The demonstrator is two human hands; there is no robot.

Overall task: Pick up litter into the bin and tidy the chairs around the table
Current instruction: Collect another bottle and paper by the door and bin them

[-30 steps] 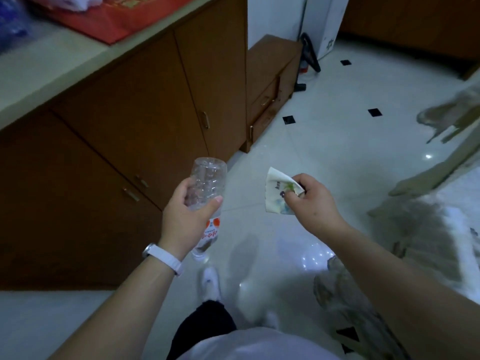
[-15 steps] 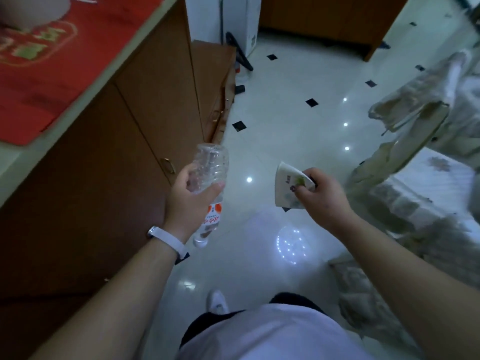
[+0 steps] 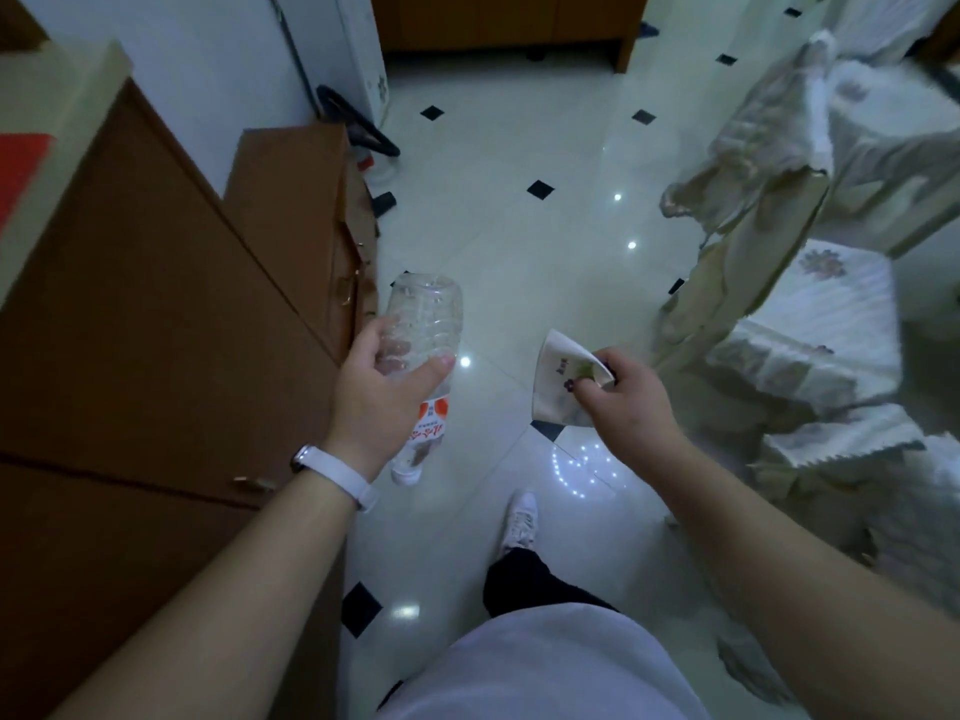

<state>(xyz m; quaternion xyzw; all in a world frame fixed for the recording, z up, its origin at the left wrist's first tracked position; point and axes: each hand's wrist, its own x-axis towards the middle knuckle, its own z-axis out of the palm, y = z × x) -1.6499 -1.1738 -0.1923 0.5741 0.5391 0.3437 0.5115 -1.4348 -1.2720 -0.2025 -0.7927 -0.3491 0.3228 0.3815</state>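
- The left hand [image 3: 382, 387] is wrapped round an empty plastic bottle [image 3: 427, 324], held base-up with the cap end pointing down at the floor [image 3: 519, 241], the same grip as a second ago.
- The right hand [image 3: 626, 400] pinches a crumpled paper scrap [image 3: 561, 374] between thumb and fingertips, also unchanged.
- What has changed is the position: the tall cabinet [image 3: 156, 314] has slid back on the left, the low cabinet [image 3: 291, 174] is now just ahead, and one shoe [image 3: 519, 517] is stepping forward.
- The worktop [image 3: 57, 90] has nearly left view, and the covered chairs [image 3: 779, 283] stand close on the right.
- No bin shows, so I judge both pieces of litter are mid-carry and the chairs not yet tidied.
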